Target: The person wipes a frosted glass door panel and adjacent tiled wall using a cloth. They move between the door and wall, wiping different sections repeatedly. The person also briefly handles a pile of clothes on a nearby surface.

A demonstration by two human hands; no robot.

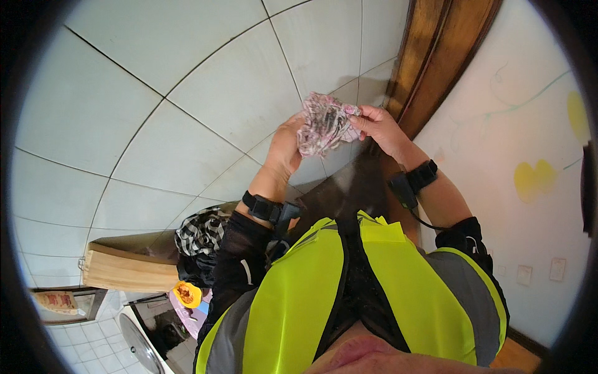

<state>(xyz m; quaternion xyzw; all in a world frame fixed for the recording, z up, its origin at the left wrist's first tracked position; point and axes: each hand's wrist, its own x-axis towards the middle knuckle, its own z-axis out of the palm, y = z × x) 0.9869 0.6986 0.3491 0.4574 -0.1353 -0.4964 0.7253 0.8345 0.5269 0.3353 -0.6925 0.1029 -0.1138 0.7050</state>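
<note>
A crumpled pink and white cloth (327,124) with dark grey smudges is held up between both hands, over the light tiled surface (210,103). My left hand (285,142) supports it from the left side, its fingers mostly hidden behind the cloth. My right hand (376,128) pinches the cloth's right edge between thumb and fingers. Both wrists wear black straps with small devices, and a cable runs from the right one.
Brown wooden trim (432,61) runs beside a painted wall (504,126) at right. At lower left are a wooden panel (135,271), a black-and-white checked cloth (201,231), a cut pumpkin (188,294) and a round metal lid (138,343).
</note>
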